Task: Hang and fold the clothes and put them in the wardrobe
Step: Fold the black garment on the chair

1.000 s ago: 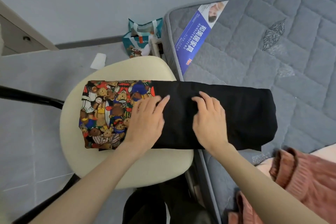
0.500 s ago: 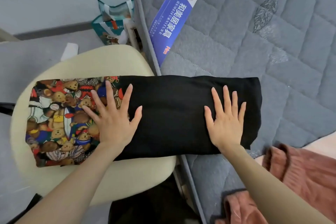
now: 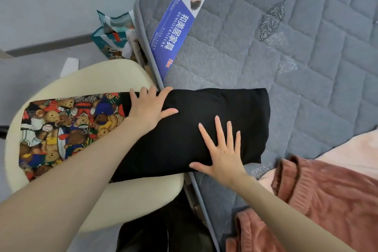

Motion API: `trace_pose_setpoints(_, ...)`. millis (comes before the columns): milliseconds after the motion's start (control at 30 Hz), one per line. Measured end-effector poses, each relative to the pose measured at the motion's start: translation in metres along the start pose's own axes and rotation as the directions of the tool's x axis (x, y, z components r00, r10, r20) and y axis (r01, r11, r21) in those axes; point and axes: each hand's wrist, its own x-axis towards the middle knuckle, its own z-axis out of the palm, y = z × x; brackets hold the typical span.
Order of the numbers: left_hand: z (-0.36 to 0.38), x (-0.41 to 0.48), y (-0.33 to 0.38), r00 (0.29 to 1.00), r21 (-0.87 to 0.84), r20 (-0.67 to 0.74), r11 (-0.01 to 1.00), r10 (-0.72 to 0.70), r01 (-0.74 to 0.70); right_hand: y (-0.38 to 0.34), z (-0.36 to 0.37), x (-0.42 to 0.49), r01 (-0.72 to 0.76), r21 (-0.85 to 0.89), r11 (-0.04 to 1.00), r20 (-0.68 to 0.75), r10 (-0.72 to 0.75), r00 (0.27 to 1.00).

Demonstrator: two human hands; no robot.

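With each grip wide and flat, the left hand (image 3: 150,108) and right hand (image 3: 223,149) press the part-folded black garment (image 3: 204,112); the rust sweater (image 3: 327,200) looks unfolded, nothing stowed.

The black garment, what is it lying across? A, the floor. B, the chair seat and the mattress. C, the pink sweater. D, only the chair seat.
B: the black garment bridges the gap, one part on the cream chair seat, the other on the grey mattress.
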Motion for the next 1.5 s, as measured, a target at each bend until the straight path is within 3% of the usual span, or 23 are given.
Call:
trace_pose_setpoints(133,-0.011,-0.004,-0.013,1.0,-0.009,0.023,1.0,-0.015,0.016,0.007,-0.012,0.01,0.075,-0.21,0.975,0.051,-0.066,0.997)
trace_pose_setpoints(267,-0.004,-0.029,-0.024,0.991,-0.199,0.066,0.972,-0.115,0.126,-0.008,-0.024,0.016,0.045,-0.27,0.962,0.007,-0.045,0.999)
trace_pose_setpoints(333,0.004,-0.046,-0.033,0.973,-0.338,0.121,0.913,-0.199,0.229,-0.02,-0.029,0.019,0.01,-0.277,0.961,-0.03,-0.019,0.999)
trace_pose_setpoints(400,0.014,-0.066,-0.044,0.933,-0.496,0.201,0.791,-0.298,0.359,-0.032,-0.036,0.026,-0.032,-0.243,0.97,-0.086,0.012,0.996)
trace_pose_setpoints(533,0.044,-0.111,-0.062,0.823,-0.684,0.345,0.481,-0.451,0.549,-0.057,-0.047,0.042,-0.064,0.09,0.994,-0.273,0.087,0.958)
trace_pose_setpoints(633,0.062,-0.135,-0.067,0.78,-0.732,0.44,0.325,-0.445,0.599,-0.078,-0.043,0.042,0.015,0.482,0.876,-0.342,0.173,0.924)
trace_pose_setpoints(700,0.063,-0.138,-0.07,0.775,-0.754,0.464,0.267,-0.43,0.6,-0.088,-0.039,0.043,-0.064,0.696,0.715,-0.26,0.335,0.906)
trace_pose_setpoints(767,0.055,-0.131,-0.071,0.805,-0.814,0.405,0.23,-0.434,0.534,-0.091,-0.039,0.047,-0.23,0.848,0.478,-0.04,0.491,0.87)
trace_pose_setpoints(833,0.043,-0.116,-0.069,0.849,-0.872,0.317,0.222,-0.422,0.436,-0.089,-0.042,0.052,-0.315,0.898,0.307,0.113,0.531,0.84)
trace_pose_setpoints(967,0.023,-0.077,-0.061,0.843,-0.887,0.36,0.132,-0.401,0.442,-0.09,-0.037,0.06,-0.343,0.912,0.226,0.17,0.553,0.816)
trace_pose_setpoints(1100,0.021,-0.063,-0.06,0.813,-0.879,0.418,0.044,-0.406,0.474,-0.082,-0.035,0.063,-0.431,0.899,0.08,0.324,0.543,0.775)
trace_pose_setpoints(1167,0.017,-0.068,-0.061,0.819,-0.896,0.412,-0.013,-0.4,0.444,-0.078,-0.039,0.061,-0.462,0.883,0.082,0.367,0.493,0.789)
trace_pose_setpoints(1333,-0.028,-0.097,-0.071,0.796,-0.9,0.432,-0.145,-0.424,0.411,-0.093,-0.086,0.042,-0.369,0.928,0.044,0.324,0.393,0.861)
trace_pose_setpoints(1433,-0.078,-0.122,-0.092,0.755,-0.886,0.448,-0.123,-0.478,0.448,-0.118,-0.143,0.029,-0.352,0.935,0.052,0.321,0.304,0.897)
trace_pose_setpoints(1500,-0.116,-0.139,-0.11,0.786,-0.906,0.414,-0.128,-0.46,0.402,-0.139,-0.188,0.022,-0.316,0.945,0.083,0.288,0.245,0.926)
